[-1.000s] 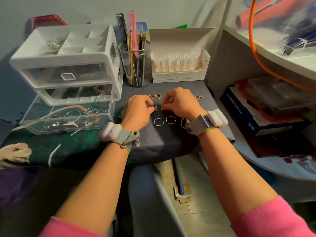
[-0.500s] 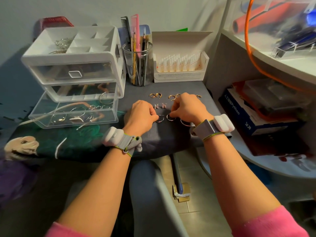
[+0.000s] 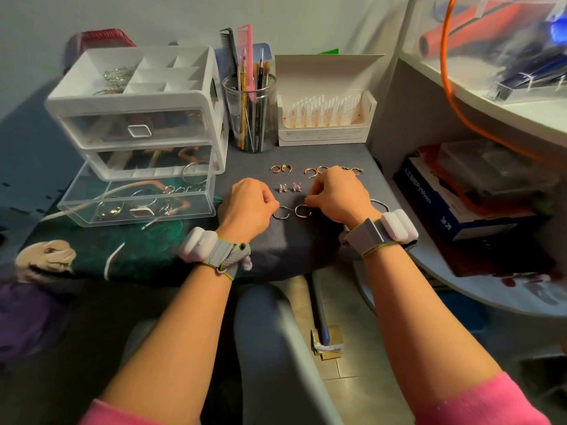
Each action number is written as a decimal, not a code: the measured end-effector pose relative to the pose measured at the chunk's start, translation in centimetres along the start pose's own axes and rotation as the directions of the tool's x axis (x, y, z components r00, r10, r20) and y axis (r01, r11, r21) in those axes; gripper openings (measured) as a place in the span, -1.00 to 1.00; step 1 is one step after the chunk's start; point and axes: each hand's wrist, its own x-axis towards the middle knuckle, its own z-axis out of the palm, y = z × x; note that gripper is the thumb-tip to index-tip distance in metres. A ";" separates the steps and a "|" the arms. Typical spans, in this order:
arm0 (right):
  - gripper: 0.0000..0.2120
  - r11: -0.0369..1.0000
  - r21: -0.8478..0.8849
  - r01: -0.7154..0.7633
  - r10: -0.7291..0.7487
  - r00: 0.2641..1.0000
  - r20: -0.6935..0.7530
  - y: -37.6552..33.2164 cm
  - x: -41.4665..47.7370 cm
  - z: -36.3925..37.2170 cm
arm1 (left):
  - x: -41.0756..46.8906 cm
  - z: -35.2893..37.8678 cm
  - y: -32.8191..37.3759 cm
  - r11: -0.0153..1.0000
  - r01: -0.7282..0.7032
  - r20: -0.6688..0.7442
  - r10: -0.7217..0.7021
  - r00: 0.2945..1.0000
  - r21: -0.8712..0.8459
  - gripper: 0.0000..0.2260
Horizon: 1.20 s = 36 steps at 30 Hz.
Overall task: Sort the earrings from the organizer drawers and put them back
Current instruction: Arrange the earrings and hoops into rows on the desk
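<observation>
On the dark cloth, my left hand point(image 3: 248, 207) pinches a silver hoop earring point(image 3: 281, 213) and my right hand point(image 3: 336, 194) pinches a second silver hoop point(image 3: 303, 211). Both hoops lie on the cloth side by side. Just beyond them sit two pink butterfly studs point(image 3: 289, 187). Farther back lie a pair of gold hoops point(image 3: 281, 168) and more gold hoops point(image 3: 316, 171), partly hidden by my right hand. Another silver hoop point(image 3: 380, 204) shows by my right wrist. The white organizer point(image 3: 135, 99) stands at the left, its clear bottom drawer point(image 3: 138, 197) pulled out with several earrings inside.
A glass cup of combs and brushes point(image 3: 250, 115) and an open white box point(image 3: 325, 118) stand behind the earrings. Shelves with books and boxes point(image 3: 466, 197) crowd the right. The table edge runs just below my wrists.
Both hands moved from the butterfly studs toward me to the two silver hoops and now pinch them. The studs lie uncovered. The camera tilted slightly.
</observation>
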 end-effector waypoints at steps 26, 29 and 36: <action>-0.79 0.992 0.074 0.099 -0.098 0.995 -0.014 -2.0 -4.4 2.2 | -1.7 -0.9 -2.3 0.991 0.124 -0.044 -0.121 0.992 0.059 -0.69; -0.81 0.993 0.063 0.097 -0.096 0.995 -0.017 -2.3 -4.4 2.4 | -1.8 -1.0 -2.4 0.994 0.096 -0.029 -0.095 0.995 0.055 -0.71; -0.87 0.994 0.058 0.089 -0.088 0.996 -0.012 -2.4 -4.3 2.7 | -2.1 -0.8 -1.9 0.998 0.042 0.006 -0.042 0.999 0.042 -0.70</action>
